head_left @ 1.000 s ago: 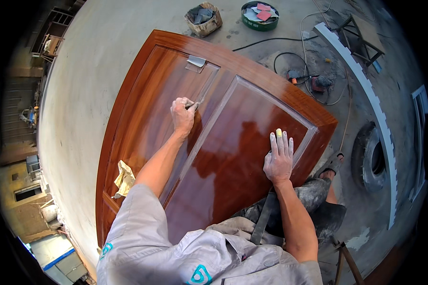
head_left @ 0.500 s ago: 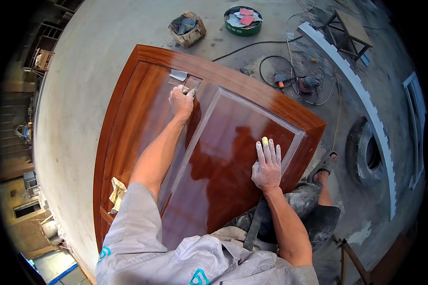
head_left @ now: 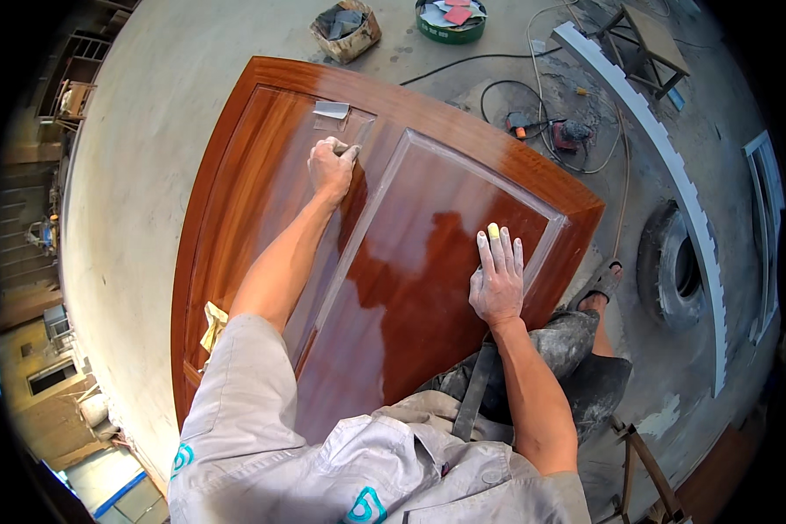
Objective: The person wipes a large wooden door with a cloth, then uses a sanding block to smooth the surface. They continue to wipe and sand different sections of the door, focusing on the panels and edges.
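- Door point(head_left: 428, 262): glossy reddish-brown wood with two long recessed panels, lying flat and filling the middle of the view, on a concrete floor point(head_left: 148, 175).
- Left hand point(head_left: 332, 168): closed over a small grey pad point(head_left: 351, 152), pressed on the far end of the left panel, beside the centre rail. Only a corner of the pad shows between the fingers.
- Right hand point(head_left: 498, 281): open, fingers spread, palm flat on the right panel near its right edge. The middle fingertip carries a yellow cap point(head_left: 492, 230).
- Folded grey paper point(head_left: 330, 110): lies on the door just beyond the left hand, not touching it.
- Yellowish rag point(head_left: 213, 321): sits at the door's left edge, beside the left upper arm.
- Person's clothing: light grey short-sleeved shirt, dusty dark trousers; one foot in a sandal point(head_left: 601, 281) just off the door's right side.
- Floor beyond the door: a box of scraps point(head_left: 348, 30), a round green tub point(head_left: 451, 19), power tools point(head_left: 550, 133) with tangled cables.
- Right of the door: a tyre point(head_left: 672, 272) and a long white notched strip point(head_left: 664, 157).
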`<action>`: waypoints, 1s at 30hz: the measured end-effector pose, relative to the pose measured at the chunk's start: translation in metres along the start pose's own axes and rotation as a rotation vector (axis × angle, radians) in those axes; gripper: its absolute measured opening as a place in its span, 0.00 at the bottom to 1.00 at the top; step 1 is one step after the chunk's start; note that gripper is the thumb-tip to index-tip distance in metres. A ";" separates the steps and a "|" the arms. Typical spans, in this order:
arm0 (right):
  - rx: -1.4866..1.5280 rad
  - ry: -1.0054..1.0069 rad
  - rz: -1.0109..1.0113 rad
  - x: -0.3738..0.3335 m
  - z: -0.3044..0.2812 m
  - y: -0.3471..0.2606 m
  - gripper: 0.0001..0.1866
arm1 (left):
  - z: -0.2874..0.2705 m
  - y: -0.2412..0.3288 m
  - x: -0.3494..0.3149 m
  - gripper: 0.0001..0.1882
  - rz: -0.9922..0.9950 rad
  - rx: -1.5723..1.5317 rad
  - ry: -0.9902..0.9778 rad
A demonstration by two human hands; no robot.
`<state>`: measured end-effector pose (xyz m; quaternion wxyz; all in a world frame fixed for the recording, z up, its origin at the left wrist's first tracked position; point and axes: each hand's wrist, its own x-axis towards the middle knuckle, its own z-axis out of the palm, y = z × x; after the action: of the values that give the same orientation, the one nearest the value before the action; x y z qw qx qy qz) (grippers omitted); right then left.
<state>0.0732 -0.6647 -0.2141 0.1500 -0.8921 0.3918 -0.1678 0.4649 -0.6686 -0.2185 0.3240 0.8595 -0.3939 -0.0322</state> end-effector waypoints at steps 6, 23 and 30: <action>-0.010 0.008 0.009 -0.003 -0.001 0.000 0.40 | -0.147 -0.125 -0.228 0.14 -0.105 -0.020 -0.042; -0.045 -0.013 -0.005 -0.003 0.001 0.000 0.39 | -0.179 -0.102 -0.271 0.10 -0.237 0.095 0.029; -0.060 -0.044 -0.043 -0.005 0.002 -0.001 0.40 | -0.108 -0.033 -0.319 0.07 -0.203 0.046 0.035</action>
<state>0.0719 -0.6600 -0.2159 0.1282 -0.9078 0.3742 -0.1396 0.3008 -0.3723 -0.2168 0.3063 0.9026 -0.2998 -0.0409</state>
